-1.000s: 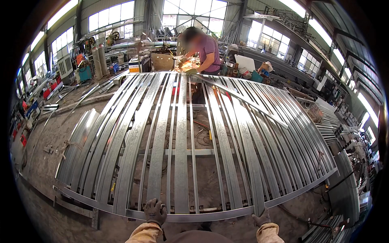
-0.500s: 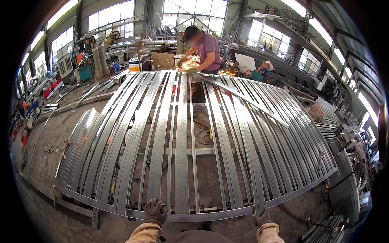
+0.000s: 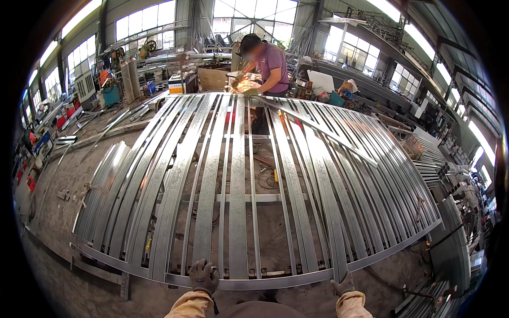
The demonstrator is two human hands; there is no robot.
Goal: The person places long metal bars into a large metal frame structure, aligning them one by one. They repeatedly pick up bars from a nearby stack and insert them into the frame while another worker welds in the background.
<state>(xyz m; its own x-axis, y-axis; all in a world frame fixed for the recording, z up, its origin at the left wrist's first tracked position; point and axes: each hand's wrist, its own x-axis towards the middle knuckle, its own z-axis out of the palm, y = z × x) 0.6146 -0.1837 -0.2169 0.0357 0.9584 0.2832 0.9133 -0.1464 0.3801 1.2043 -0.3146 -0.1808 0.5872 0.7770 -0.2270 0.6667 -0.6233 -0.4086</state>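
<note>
A large frame of galvanised metal slats [image 3: 237, 222] lies in front of me, closed by a near rail [image 3: 254, 284]. My left hand [image 3: 203, 277], in a grey glove, rests over this rail at the end of a wide slat, its fingers lying forward and somewhat apart. Farther right, my gloved right hand [image 3: 343, 285] is closed around the near end of another wide slat [image 3: 328, 212] where it meets the rail. Part of its fingers is hidden beneath the metal. At the far edge a co-worker in a purple shirt [image 3: 274, 66] bends over bright sparks [image 3: 248, 84].
A loose metal strip [image 3: 323, 132] lies slantwise across the slats at the right. Stacked profiles [image 3: 108, 167] sit along the left side. Cables [image 3: 268, 177] trail on the floor under the frame. Gas cylinders [image 3: 130, 79] stand at the back left.
The co-worker's head and arm have shifted slightly, and the sparks look brighter. Both my hands stay in place on the frame.
</note>
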